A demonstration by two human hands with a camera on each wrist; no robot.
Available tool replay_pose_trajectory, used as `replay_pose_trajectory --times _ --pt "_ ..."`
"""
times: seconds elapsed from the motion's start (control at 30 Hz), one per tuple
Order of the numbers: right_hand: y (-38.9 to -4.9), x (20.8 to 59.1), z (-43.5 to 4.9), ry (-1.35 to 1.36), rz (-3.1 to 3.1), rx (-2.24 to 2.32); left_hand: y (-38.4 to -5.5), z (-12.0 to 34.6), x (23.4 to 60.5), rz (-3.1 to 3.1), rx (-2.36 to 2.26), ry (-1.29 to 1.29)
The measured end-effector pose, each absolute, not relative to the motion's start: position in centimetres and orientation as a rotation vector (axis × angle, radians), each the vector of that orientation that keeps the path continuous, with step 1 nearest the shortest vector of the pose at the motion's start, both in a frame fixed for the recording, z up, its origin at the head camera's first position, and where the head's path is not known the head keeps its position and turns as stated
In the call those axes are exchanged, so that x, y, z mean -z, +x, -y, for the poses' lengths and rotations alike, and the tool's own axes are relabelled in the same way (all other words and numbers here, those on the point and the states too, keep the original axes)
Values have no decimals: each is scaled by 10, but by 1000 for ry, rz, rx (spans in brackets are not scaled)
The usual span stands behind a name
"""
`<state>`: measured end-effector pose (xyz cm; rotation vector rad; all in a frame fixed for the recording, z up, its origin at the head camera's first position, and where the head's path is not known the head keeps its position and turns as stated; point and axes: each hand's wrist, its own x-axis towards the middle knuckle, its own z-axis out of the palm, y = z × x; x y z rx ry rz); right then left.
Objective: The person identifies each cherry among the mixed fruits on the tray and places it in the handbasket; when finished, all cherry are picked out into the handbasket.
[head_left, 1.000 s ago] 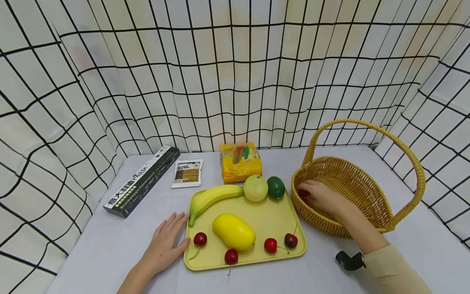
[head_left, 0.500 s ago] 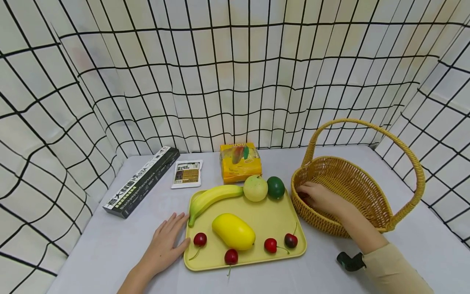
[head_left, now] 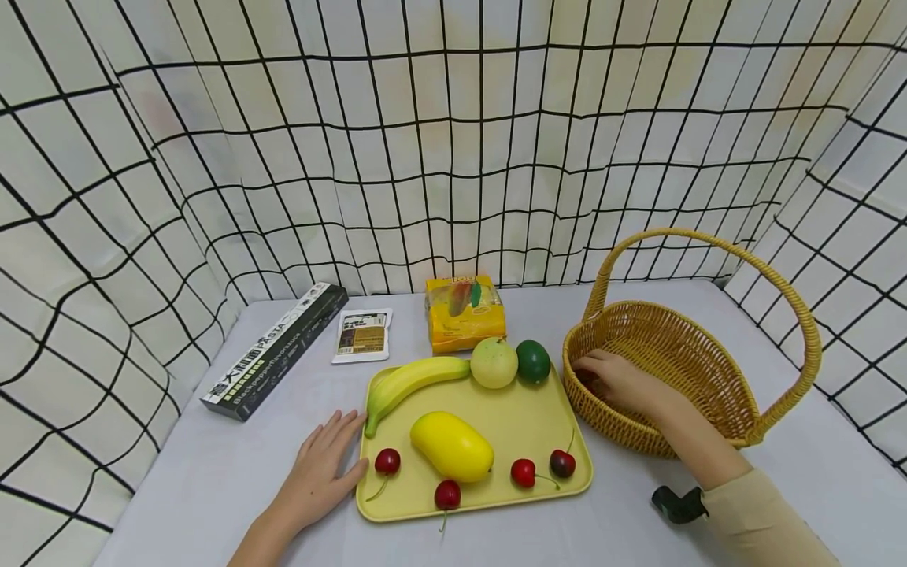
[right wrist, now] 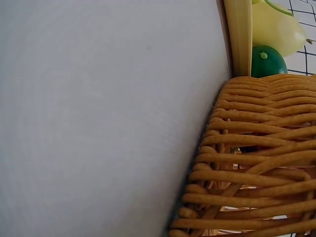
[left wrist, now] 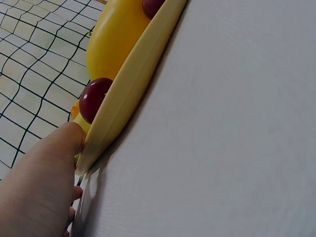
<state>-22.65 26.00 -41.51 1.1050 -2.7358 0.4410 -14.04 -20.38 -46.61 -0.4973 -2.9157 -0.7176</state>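
Note:
My left hand lies at the left edge of a yellow tray, fingers spread and thumb at the rim. In the left wrist view the thumb touches that rim beside a cherry. My right hand reaches down inside a wicker basket, near its left wall. Its fingertips are hidden, and I cannot tell what they hold. The tray bears a banana, a mango, a round pale green fruit, a dark green fruit and several cherries.
Behind the tray stand a yellow mango-print package and a small white sachet. A long black pasta box lies at the left. The basket's tall handle arches over it. A black grid-lined white cloth surrounds the table.
A bit of red under my right fingers in the basket a second ago is out of sight now. My left hand and the tray have stayed put.

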Motion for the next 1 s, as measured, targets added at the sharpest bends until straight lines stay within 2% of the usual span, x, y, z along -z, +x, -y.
replay_pose_trajectory --times 0.53,0.8,1.0 --pt "-219 409 -261 1013 2787 -412 -140 204 467 2902 708 -507" --pt "-221 409 -262 1085 2571 -283 -140 205 469 2880 693 -520" --pt "-217 405 -260 1043 2527 -263 -140 205 469 2873 687 -520"
